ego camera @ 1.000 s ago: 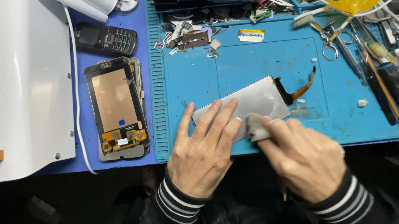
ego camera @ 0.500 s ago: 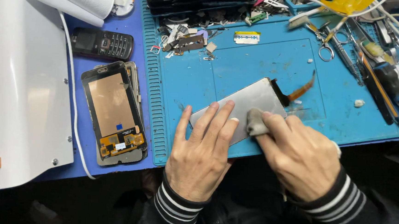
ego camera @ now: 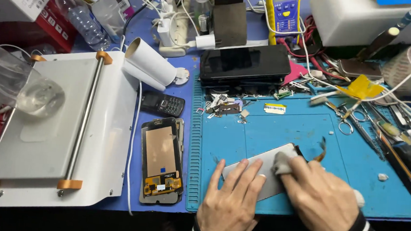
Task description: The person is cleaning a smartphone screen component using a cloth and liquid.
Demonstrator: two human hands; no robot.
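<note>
Two hands were at work on one part at inspection. Your left hand (ego camera: 231,205) lay flat on the detached phone screen panel (ego camera: 259,167), fingers (ego camera: 244,177) spread and extended, pinning it to the blue repair mat (ego camera: 271,134) near the front edge of the tabletop. Your right hand (ego camera: 321,198) had its fingers closed around a small grey wiping pad (ego camera: 282,164), pressed against the panel's upper right area. The panel lay grey face up, tilted on the mat, with its orange flex cable (ego camera: 321,153) sticking out at the far right corner.

Status, as judged: the panel was already separated from the phone frame (ego camera: 161,160), which lay apart on the left, off the mat, open side up with its gold-toned board exposed. Cleaning of the panel was in progress. The visible surface looked even, but most of it sat under your hands, so I could not tell how much residue remained.

Outstanding, as judged: the wipe was not finished, and panel and frame were not rejoined.

Also noted: a small keypad phone (ego camera: 163,104) beyond the frame, a white laminating press (ego camera: 57,125) at far left, scissors (ego camera: 343,120) and loose tools at right, and a dark tablet (ego camera: 244,63) behind the mat.
</note>
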